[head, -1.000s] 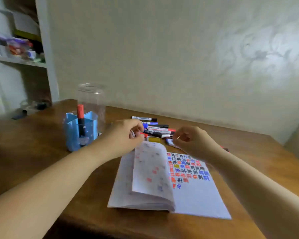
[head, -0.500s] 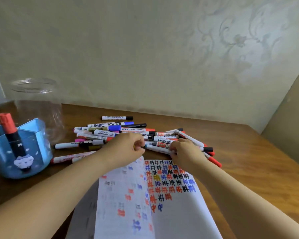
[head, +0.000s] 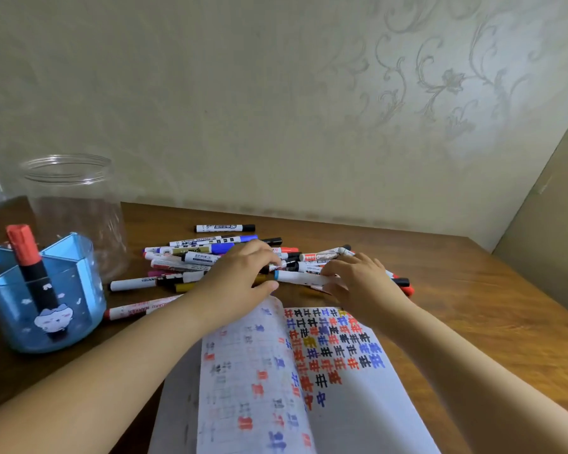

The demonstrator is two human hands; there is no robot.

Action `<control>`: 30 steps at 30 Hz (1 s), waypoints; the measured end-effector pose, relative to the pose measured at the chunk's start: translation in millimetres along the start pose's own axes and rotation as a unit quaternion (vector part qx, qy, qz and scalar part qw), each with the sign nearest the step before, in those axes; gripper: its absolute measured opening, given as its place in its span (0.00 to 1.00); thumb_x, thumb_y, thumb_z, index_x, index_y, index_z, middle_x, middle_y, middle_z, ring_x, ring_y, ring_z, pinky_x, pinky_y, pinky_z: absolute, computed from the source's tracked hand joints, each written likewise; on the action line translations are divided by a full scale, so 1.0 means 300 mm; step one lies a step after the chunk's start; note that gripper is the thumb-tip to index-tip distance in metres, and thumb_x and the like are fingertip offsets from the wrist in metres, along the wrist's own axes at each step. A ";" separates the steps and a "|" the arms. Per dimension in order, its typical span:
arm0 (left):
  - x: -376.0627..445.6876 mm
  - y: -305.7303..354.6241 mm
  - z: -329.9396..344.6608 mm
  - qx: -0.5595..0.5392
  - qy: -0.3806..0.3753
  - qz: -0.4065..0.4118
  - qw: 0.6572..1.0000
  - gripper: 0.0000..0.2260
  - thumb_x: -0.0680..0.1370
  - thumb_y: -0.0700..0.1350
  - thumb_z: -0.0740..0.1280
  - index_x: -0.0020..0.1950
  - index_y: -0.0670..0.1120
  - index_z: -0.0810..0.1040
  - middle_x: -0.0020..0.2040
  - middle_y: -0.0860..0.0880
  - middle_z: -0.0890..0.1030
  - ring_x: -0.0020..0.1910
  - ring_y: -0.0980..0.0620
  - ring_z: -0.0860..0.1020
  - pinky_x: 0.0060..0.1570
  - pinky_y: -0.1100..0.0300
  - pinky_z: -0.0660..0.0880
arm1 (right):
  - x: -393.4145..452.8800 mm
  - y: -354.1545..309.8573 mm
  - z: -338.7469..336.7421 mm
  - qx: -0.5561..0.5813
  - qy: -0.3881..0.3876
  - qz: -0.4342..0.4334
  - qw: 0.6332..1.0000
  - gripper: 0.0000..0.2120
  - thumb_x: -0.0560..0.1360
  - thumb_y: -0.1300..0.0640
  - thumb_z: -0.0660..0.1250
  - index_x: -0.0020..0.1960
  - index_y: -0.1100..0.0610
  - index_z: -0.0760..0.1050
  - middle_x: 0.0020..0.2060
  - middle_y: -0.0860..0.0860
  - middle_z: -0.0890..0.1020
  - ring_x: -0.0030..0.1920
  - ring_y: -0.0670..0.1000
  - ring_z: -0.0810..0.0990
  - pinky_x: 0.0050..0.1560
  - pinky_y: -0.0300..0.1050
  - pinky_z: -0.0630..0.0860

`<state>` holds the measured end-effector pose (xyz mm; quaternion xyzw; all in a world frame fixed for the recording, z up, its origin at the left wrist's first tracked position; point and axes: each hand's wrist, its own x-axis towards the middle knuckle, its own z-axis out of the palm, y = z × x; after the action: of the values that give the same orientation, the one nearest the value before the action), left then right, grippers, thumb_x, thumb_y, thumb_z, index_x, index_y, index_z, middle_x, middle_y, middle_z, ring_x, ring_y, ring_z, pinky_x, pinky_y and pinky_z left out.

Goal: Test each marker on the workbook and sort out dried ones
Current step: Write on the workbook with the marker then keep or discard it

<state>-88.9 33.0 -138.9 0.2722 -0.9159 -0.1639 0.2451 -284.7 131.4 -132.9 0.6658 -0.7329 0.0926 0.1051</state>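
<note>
Right hand [head: 358, 283] grips a white marker [head: 300, 278] above the workbook [head: 358, 414].

"WHITEBOARD MARKER" runs along one white marker [head: 207, 241] in the pile (upside down), while the workbook [head: 328, 348] carries coloured handwritten Chinese characters.

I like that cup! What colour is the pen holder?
Blue pen holder, with a white cat picture; head view.
</note>
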 end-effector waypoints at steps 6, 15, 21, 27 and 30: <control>-0.040 0.062 -0.018 0.060 -0.045 0.029 0.997 0.09 0.80 0.50 0.60 0.55 0.50 0.76 0.51 0.53 0.77 0.50 0.55 0.73 0.53 0.56 0.71 | -0.076 -0.095 -0.083 0.051 -0.002 -0.049 0.998 0.08 0.80 0.54 0.58 0.58 0.54 0.71 0.53 0.50 0.78 0.48 0.51 0.75 0.45 0.43 0.69; -0.125 0.124 -0.058 0.012 -0.109 0.022 0.994 0.11 0.81 0.50 0.56 0.55 0.46 0.74 0.48 0.52 0.75 0.46 0.56 0.74 0.45 0.63 0.70 | -0.135 -0.207 -0.105 0.028 -0.018 -0.136 0.990 0.15 0.82 0.51 0.55 0.65 0.56 0.69 0.54 0.52 0.76 0.51 0.54 0.77 0.48 0.49 0.75; -0.143 0.125 -0.076 0.021 -0.136 0.012 0.990 0.11 0.81 0.50 0.55 0.56 0.48 0.74 0.49 0.52 0.76 0.47 0.55 0.74 0.50 0.58 0.73 | -0.154 -0.214 -0.103 -0.006 0.039 -0.174 0.984 0.16 0.82 0.46 0.51 0.63 0.51 0.70 0.46 0.49 0.79 0.42 0.51 0.78 0.37 0.45 0.72; -0.150 0.132 -0.063 -0.020 -0.158 0.008 0.987 0.10 0.81 0.50 0.56 0.54 0.51 0.76 0.48 0.52 0.78 0.45 0.57 0.75 0.44 0.61 0.72 | -0.169 -0.195 -0.076 -0.029 0.067 -0.177 0.982 0.28 0.77 0.36 0.40 0.58 0.48 0.73 0.35 0.48 0.81 0.33 0.51 0.78 0.30 0.46 0.72; -0.153 0.122 -0.057 -0.027 -0.166 0.009 0.986 0.08 0.81 0.50 0.56 0.45 0.57 0.73 0.43 0.55 0.76 0.42 0.59 0.74 0.38 0.64 0.68 | -0.173 -0.175 -0.067 -0.037 0.060 -0.166 0.984 0.23 0.79 0.38 0.44 0.64 0.44 0.70 0.33 0.48 0.80 0.33 0.51 0.78 0.30 0.44 0.72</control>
<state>-61.2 85.9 -125.4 0.2264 -0.9415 -0.2296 0.0982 -227.2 181.5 -128.2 0.7674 -0.6071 0.0863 0.1872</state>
